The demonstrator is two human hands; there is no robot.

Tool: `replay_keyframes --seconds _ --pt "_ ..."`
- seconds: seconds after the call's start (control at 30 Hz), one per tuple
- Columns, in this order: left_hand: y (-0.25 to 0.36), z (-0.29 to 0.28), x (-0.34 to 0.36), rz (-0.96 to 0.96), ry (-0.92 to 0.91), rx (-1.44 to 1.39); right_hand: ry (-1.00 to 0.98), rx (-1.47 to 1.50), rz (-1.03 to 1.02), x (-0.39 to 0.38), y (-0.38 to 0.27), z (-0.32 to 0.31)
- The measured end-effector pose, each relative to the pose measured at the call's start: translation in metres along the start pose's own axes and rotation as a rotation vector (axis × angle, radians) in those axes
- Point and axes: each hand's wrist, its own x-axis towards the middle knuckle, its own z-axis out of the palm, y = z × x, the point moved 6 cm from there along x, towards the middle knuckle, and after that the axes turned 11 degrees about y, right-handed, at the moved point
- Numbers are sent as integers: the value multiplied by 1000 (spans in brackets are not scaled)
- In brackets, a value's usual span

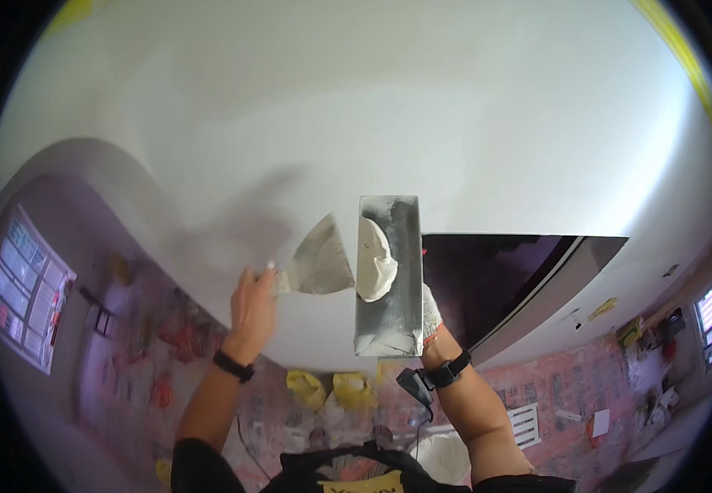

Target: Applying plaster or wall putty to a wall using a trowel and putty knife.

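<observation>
Nearest to the camera, between the two hands, was the metal trowel [406, 271], bearing one thick mound of white paste [378, 275]. This mound lay unspread, so I judged that its spreading was left to do. Just beside the trowel, the left hand [253, 316] had its fingers closed around the handle of a wide putty knife [321, 259], whose blade showed only thin pale smears. The right hand [431, 315] was mostly hidden behind the trowel; how its fingers stood I could not tell. Beyond both hands, the white wall [471, 156] looked smooth, perhaps largely coated already, though which areas lacked paste was unclear. Below the right hand stood a bucket [438, 444] with whitish content.
</observation>
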Motion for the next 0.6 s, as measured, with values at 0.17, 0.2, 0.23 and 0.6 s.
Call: replay_keyframes --seconds 0.17,0.2,0.23,0.6 --pt "-54 9 -60 -366 -248 -175 -118 -515 -755 -46 -146 86" --pt "-64 8 -77 -402 -228 -205 -173 -665 -792 -57 -172 99" --pt "-74 8 -95 -443 -206 -233 -180 -715 -843 -53 -201 101" --pt "-151 -49 -225 -859 -202 -275 23 -1099 -966 29 -153 191"
